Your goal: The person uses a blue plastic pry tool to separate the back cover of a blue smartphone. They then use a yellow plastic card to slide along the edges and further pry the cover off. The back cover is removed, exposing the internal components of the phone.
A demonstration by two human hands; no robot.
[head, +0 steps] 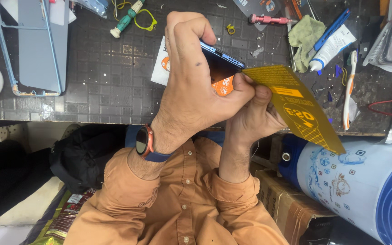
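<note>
Dark textured rubber mat covers the surface (105, 77), with a pale blue phone back cover (39, 45) lying at the far left and a green-handled screwdriver (125, 20) near it. My left hand (191, 86), with a round watch (144, 140) on the wrist, has its fingers clamped around a slim blue phone (221, 54) held on edge above the mat. My right hand (255, 113) pinches a thin yellow plastic card (296, 106) against the phone's edge. Further right lie a white glue tube (332, 47) and a white toothbrush (349, 90).
</note>
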